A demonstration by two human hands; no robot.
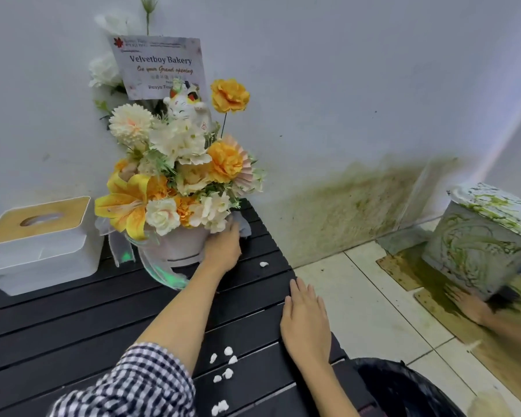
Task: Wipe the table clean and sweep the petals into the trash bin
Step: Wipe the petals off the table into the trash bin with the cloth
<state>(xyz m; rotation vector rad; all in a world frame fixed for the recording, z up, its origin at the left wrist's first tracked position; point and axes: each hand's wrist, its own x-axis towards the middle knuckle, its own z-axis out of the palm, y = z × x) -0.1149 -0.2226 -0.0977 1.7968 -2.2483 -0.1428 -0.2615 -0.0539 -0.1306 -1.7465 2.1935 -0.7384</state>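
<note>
Small white petals lie on the black slatted table [73, 320]: a cluster [223, 367] near the front edge and a single one [263, 264] further back. My left hand [223, 249] reaches to the base of the flower arrangement [175, 176] and holds a grey cloth [243, 225] against the table beside its white pot. My right hand [306, 320] lies flat and open on the table's right edge, holding nothing. The trash bin [400, 389], lined with a black bag, stands on the floor just below that edge.
A white tissue box [39, 245] with a wooden lid stands at the table's left. The wall is right behind the flowers. On the tiled floor to the right, another person's hand [475, 308] rests by a green-stained white box [481, 239].
</note>
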